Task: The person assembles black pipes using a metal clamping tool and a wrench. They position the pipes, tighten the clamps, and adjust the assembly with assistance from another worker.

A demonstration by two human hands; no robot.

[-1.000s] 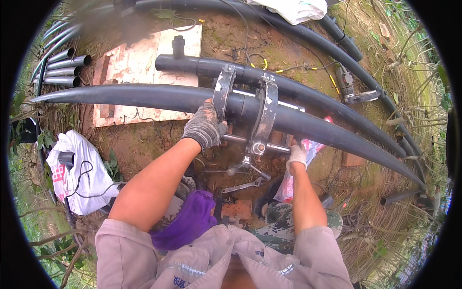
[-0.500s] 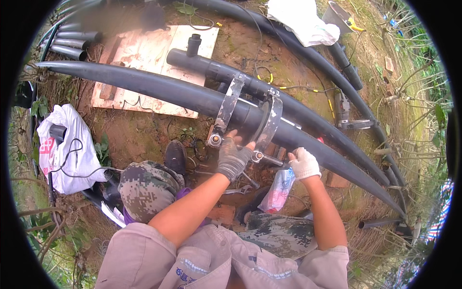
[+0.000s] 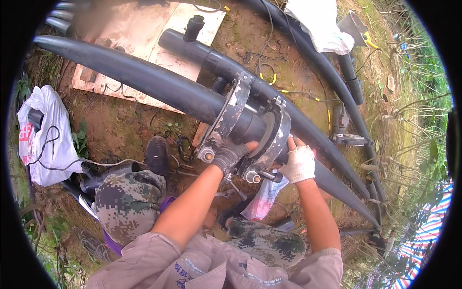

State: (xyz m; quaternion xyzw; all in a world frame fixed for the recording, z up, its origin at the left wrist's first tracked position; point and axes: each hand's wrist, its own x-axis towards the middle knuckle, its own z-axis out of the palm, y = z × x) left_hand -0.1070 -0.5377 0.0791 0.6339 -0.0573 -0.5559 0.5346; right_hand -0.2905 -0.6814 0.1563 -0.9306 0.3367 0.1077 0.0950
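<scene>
A thick black pipe runs slantwise through two scuffed metal ring clamps, the left clamp and the right clamp. Between them my left hand, in a grey fingerless glove, touches the pipe's near side with its thumb stretched out. Some of its fingers are hidden. Just right of the right clamp, my right hand in a white glove rests against the pipe, fingertips bare and stretched upward. Under the right hand, a short bar handle sticks out beside the clamp's bolt. A clear plastic bag with pink contents hangs there.
Behind lies a second black pipe with a branch stub, partly over a wooden board. A power tool lies at right. A white sack sits at left, beyond my camouflage-clad knee.
My right hand has left the bar handle and moved up onto the pipe. My left hand stays between the clamps, with its fingers further behind the pipe. The view has shifted closer.
</scene>
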